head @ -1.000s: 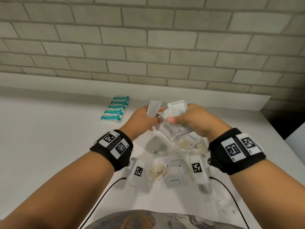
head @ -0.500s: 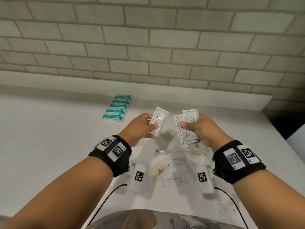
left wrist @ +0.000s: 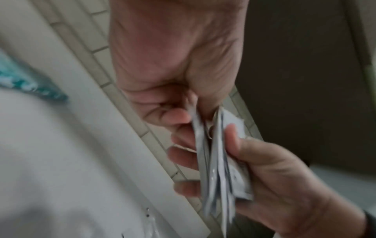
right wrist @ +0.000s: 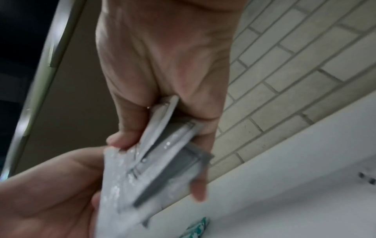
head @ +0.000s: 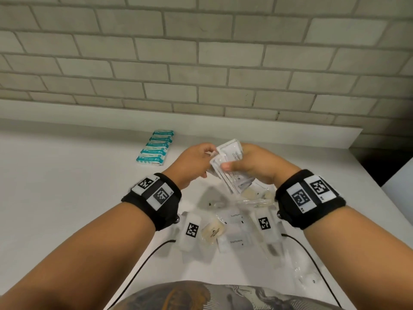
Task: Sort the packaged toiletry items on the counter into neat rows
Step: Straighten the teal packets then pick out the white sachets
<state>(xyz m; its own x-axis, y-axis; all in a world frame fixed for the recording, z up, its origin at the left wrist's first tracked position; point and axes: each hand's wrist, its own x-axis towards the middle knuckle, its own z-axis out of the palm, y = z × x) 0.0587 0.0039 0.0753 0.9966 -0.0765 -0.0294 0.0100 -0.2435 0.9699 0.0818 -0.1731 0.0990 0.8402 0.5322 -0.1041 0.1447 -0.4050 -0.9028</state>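
Both hands meet above the counter [head: 67,198] around a stack of flat white sachets [head: 229,153]. My right hand [head: 233,163] grips the stack, thumb on its front; the right wrist view shows the same stack [right wrist: 162,154] fanned between thumb and fingers. My left hand [head: 209,156] pinches one sachet [left wrist: 198,132] at its edge, held against the stack [left wrist: 220,169]. A neat row of teal packets [head: 156,148] lies at the back left. Below the hands sits a loose pile: toothpaste packets [head: 237,229], a wrapped soap [head: 212,231] and clear wrapped items [head: 257,198].
A brick wall [head: 201,63] with a low white ledge [head: 268,135] closes the back of the counter. The counter's right edge [head: 380,186] drops to a dark gap. Black cables [head: 143,262] run from the wrist units toward my body.
Half a second ago the hands were apart, the left with a single sachet and the right with the stack. Now they have come together and the single sachet lies against the stack.
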